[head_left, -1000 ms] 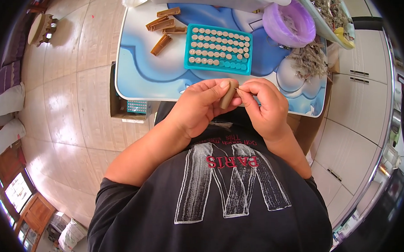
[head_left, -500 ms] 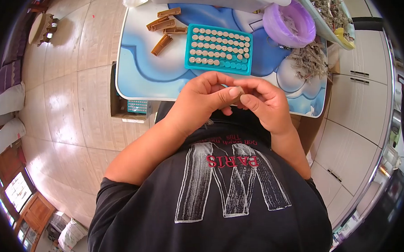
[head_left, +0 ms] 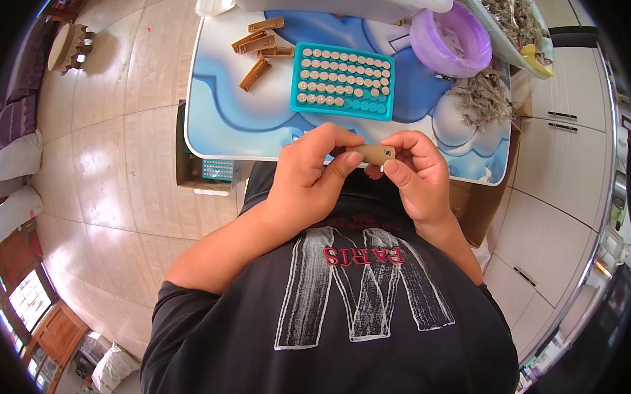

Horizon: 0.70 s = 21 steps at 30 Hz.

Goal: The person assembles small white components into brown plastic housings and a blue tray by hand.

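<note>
Between my two hands, close to my shirt, a tan cylindrical piece (head_left: pixel 372 154) lies roughly level. A small dark recess shows in its right end. My left hand (head_left: pixel 313 174) grips the left end, thumb below and fingers above, hiding that end. The right end sits between the thumb and fingers of my right hand (head_left: pixel 421 170). Just beyond, a teal tray (head_left: pixel 340 113) stands on the table, filled with rows of round, tan-topped pieces. Teal spots without tan tops show at its near right. Several brown trough-like pieces (head_left: pixel 255 74) lie loosely left of the tray.
The blue-and-white patterned table (head_left: pixel 237 98) carries a purple bowl (head_left: pixel 465 65) at the right. Beside it sits a tangled wiry heap (head_left: pixel 482 99). A white bin (head_left: pixel 335 0) stands at the back. Under the table's left edge, a box holds another teal tray (head_left: pixel 218 169).
My hands have moved slightly apart, and the tan cylindrical piece, mostly covered by fingers before, now shows lengthwise between them. The tray and loose brown pieces keep their places on the table.
</note>
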### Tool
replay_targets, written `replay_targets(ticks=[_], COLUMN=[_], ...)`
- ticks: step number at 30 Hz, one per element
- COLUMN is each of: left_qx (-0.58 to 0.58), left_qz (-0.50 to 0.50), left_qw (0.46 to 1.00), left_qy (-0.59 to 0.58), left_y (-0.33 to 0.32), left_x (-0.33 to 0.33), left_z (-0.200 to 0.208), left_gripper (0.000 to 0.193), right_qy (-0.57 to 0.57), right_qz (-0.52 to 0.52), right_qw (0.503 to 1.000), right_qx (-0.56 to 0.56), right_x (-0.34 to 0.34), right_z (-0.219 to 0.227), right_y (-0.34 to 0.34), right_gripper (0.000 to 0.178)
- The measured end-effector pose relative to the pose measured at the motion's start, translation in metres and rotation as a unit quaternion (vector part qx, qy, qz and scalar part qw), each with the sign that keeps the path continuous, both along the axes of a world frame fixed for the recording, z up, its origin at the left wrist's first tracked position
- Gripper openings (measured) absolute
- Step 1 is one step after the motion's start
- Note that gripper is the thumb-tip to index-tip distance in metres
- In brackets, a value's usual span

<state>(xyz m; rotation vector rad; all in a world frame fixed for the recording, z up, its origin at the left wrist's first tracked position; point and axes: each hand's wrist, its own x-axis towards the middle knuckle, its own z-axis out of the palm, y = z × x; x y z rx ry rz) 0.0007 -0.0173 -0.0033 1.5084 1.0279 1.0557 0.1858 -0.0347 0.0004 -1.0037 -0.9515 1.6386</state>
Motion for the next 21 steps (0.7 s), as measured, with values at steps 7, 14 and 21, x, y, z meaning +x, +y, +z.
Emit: replay_targets(ticks=[7,14,21], left_qx=[0.109,0.058,0.051], left_qz=[0.034,0.246,0.141], left_qw=[0.990,0.914,0.902], left_qy=[0.085,0.316,0.405], left_y=[0.030,0.076,0.087], left_x=[-0.011,-0.076,-0.068], left_z=[0.016,-0.006,-0.018], left_gripper=[0.012,0.026,0.022], right_qy=[-0.003,-0.228,-0.521], right_qz=[-0.090,-0.118,-0.075], right_qw=[0.996,0.964,0.784], right_qx=[0.024,-0.071,-0.328], right_x=[0.051,0.222,0.277], right_z=[0.000,0.043,-0.029], right_y=[-0.008,-0.059,-0.104], right_gripper=[0.022,0.023,0.015])
